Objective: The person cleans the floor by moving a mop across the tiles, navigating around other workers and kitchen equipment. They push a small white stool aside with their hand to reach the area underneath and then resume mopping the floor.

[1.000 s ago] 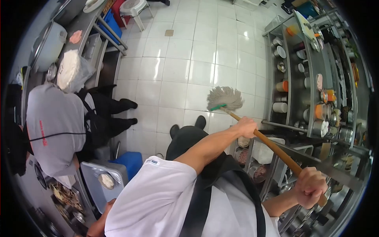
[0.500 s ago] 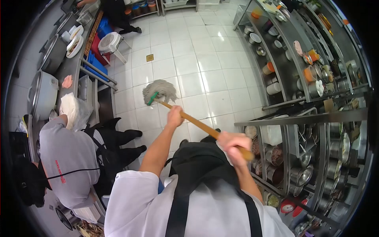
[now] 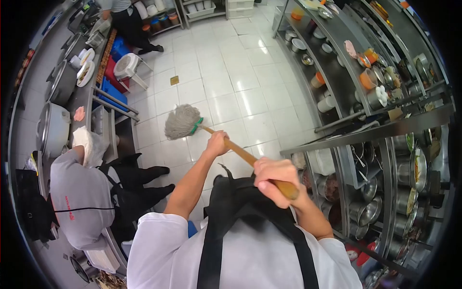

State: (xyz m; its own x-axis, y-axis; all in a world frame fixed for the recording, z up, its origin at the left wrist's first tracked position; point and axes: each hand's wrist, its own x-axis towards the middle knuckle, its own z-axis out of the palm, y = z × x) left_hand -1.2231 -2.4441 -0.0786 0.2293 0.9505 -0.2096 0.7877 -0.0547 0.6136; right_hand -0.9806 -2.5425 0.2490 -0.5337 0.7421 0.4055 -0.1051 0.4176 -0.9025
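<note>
A string mop (image 3: 182, 122) with grey strands and a green clamp lies on the white tiled floor (image 3: 231, 86), ahead and slightly left of me. Its wooden handle slants from the mop head up toward my right side. My left hand (image 3: 218, 143) is wrapped round the lower part of the handle, nearer the strands. Near the top end, my right hand (image 3: 276, 179) grips the same handle, and the blunt end sticks out past the fingers. The black apron I wear hangs below the handle.
Left, a person in a grey shirt (image 3: 79, 197) stands at a steel counter with pots and plates. Another person (image 3: 130, 24) is farther back. A white stool (image 3: 127, 66) stands by blue bins. Metal shelves (image 3: 337, 72) with pots and containers line the right. A floor drain (image 3: 174, 80) lies ahead.
The mop head has moved left and slightly toward me, its clamp turning to the right side of the strands. Both hands keep hold of the handle. More of the far person shows.
</note>
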